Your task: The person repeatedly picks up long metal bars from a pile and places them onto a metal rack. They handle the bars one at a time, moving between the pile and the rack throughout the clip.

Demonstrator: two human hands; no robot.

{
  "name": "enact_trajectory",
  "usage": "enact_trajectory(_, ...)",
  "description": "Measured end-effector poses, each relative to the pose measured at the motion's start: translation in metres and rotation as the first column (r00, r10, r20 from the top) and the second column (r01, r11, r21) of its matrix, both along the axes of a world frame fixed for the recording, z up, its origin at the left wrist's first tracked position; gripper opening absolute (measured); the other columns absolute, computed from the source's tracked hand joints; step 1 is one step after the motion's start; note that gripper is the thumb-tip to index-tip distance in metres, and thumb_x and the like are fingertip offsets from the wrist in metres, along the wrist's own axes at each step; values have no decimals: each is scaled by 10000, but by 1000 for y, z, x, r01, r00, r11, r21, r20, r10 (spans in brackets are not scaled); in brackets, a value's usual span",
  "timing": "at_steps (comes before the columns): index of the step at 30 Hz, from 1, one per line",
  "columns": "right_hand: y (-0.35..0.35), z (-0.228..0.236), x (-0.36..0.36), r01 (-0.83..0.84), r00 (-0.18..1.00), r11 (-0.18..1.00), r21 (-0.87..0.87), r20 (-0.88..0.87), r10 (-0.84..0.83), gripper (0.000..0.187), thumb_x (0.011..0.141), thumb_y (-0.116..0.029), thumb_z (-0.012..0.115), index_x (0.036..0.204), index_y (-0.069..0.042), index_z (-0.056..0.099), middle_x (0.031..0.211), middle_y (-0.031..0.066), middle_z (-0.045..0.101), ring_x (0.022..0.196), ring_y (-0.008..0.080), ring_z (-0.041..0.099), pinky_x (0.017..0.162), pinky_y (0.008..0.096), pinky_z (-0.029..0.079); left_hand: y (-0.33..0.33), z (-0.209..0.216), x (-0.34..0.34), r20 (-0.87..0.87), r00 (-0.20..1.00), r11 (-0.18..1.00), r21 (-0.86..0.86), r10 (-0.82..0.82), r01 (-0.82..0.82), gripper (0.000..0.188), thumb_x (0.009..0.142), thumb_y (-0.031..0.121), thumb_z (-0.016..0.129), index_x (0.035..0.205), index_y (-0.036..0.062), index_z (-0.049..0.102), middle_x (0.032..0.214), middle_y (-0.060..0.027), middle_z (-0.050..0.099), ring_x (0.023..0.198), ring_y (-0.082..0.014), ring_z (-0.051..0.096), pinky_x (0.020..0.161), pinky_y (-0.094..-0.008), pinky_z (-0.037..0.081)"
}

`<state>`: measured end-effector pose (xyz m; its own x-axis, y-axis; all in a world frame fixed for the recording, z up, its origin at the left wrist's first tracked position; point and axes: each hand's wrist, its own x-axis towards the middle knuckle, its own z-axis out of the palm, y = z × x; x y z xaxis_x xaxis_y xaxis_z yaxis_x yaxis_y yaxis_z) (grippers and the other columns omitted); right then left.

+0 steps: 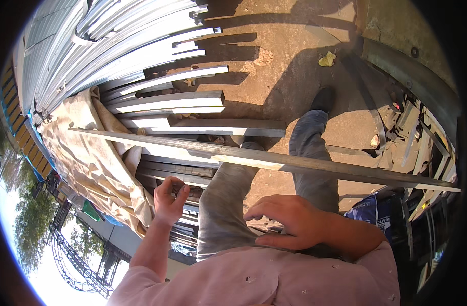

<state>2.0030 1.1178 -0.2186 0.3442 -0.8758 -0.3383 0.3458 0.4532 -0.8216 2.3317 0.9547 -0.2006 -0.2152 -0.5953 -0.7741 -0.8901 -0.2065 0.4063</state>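
Observation:
A long, straight metal bar (304,163) runs across the view from the tan cloth at left to the scrap at right, passing in front of my legs. My left hand (168,200) is raised on the near side of the bar, fingers loosely bent and thumb apart, holding nothing that I can see. My right hand (289,220) hovers before my body with the fingers stretched and the thumb spread away. Neither hand touches the bar. Rectangular metal tubes (172,103) lie stacked beyond my left hand.
A tan cloth (85,148) drapes over part of the stack. Bright corrugated sheets and profiles (116,46) fill the far left. Metal offcuts (422,137) and a dark blue bag (366,210) lie at right. A yellow leaf (327,59) rests on the brown ground.

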Motion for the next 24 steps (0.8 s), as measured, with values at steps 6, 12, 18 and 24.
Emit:
enact_trajectory(6,-144,-59,-3,-144,767,987,-65,-638,70,437,946,-331,703,1208,11,626,1124,210,685,1023,402,678,863,455,540,131,8,50,-50,882,882,17,-469,470,532,744,305,825,1185,87,623,1235,-112,601,1219,-344,531,1071,-497,381)
enact_trajectory(12,-205,-277,66,-258,330,939,227,-893,306,600,979,-375,662,1428,-9,507,1496,178,500,1364,361,499,1127,434,439,152,-6,52,126,888,897,84,-442,435,691,788,465,775,1314,57,590,1481,-153,474,1461,-361,329,1223,-525,210)
enact_trajectory(18,-232,-321,92,-389,60,753,531,-801,596,681,943,-400,696,1482,-48,474,1549,134,457,1426,313,446,1168,427,403,168,-5,53,139,936,934,205,-322,291,692,825,520,731,1315,47,607,1539,-167,427,1507,-365,265,1234,-539,177)
enact_trajectory(24,-243,-277,82,-523,14,778,348,-909,416,335,834,-368,773,952,-55,757,931,154,751,967,348,722,871,442,578,176,-3,55,104,960,951,199,-261,237,694,831,541,719,1304,44,616,1545,-170,424,1509,-369,265,1229,-536,191)
